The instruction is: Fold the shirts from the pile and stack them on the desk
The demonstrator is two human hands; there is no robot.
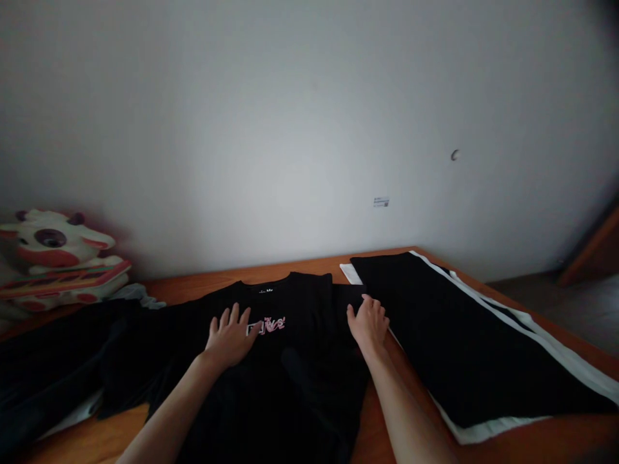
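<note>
A black T-shirt (300,374) with a pink and white chest print lies spread flat on the wooden table (541,444). My left hand (231,338) rests palm down on its chest, fingers apart, just left of the print. At the shirt's right shoulder and sleeve edge, my right hand (369,322) has its fingers curled on the fabric. To the right lies a folded black garment with white stripes (464,348), close beside my right hand.
A plush toy (53,261) in white and red sits at the far left against the wall. More dark clothing (43,367) is heaped at the left of the table. The table's right edge drops to the floor (570,303).
</note>
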